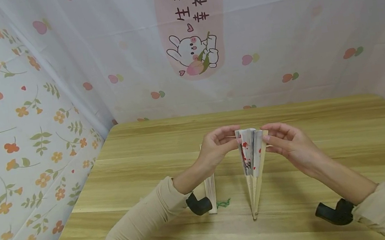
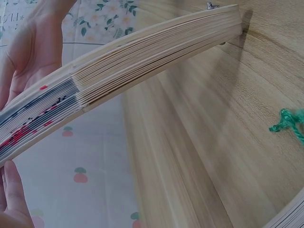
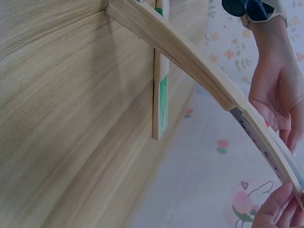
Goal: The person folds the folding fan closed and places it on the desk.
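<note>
A folding fan (image 1: 250, 153) with a white leaf, red blossoms and pale wooden ribs is partly spread, its pivot end pointing down toward me. My left hand (image 1: 214, 145) pinches its left outer edge near the top, thumb in front. On the opposite edge, my right hand (image 1: 288, 145) holds the outer rib between thumb and fingers. The left wrist view shows the stacked ribs (image 2: 156, 57) side-on, with a metal pivot pin at the end. Beneath my left forearm lies a second, folded fan (image 1: 210, 191), partly hidden, with a green tassel (image 1: 223, 203) beside it.
The wooden table (image 1: 139, 160) spreads under both arms. A white patterned cloth (image 1: 260, 24) hangs behind it and a floral cloth (image 1: 27, 151) on the left. Black mounts (image 1: 198, 204) sit at both wrists, the left one close to the folded fan.
</note>
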Tool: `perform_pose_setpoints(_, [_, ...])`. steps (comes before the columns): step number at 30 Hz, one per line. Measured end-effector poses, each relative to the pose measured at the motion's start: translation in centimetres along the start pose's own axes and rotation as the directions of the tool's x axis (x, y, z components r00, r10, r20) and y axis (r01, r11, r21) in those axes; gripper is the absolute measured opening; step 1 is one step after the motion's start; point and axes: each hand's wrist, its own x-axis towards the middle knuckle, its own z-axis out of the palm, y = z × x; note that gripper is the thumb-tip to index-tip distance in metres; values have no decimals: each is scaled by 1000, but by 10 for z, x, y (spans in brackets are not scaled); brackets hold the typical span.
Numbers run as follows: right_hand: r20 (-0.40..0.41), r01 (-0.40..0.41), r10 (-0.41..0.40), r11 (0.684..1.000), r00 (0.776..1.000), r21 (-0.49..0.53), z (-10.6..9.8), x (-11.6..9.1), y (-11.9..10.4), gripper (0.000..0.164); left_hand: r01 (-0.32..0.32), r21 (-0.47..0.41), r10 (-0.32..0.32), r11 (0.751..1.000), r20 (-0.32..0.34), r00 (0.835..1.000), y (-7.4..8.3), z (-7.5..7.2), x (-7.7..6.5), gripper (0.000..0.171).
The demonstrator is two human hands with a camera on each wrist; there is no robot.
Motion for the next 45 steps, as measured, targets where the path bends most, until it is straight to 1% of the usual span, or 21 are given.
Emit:
perform_pose_setpoints(18, [-24,-5,3,997,1000,-74,6,0,2,23,-9,-8,9,1000,5,1000,-1,1,-1,36])
perform_pose_setpoints(27, [1,8,-8,1000,1000,-13,8,1,4,23,-10,-12,10,1000,3,1000,0,2,-1,34])
perform_pose_setpoints(34, [-6,-17,17,1000,1000,-18,9,1,4,24,-12,-1,12,1000,5,1000,1,4,-2,34])
perform_pose_setpoints(45, [-15,-79,78,996,997,-43,11,1,2,30,-21,-6,22,1000,45,999,2,4,-2,36])
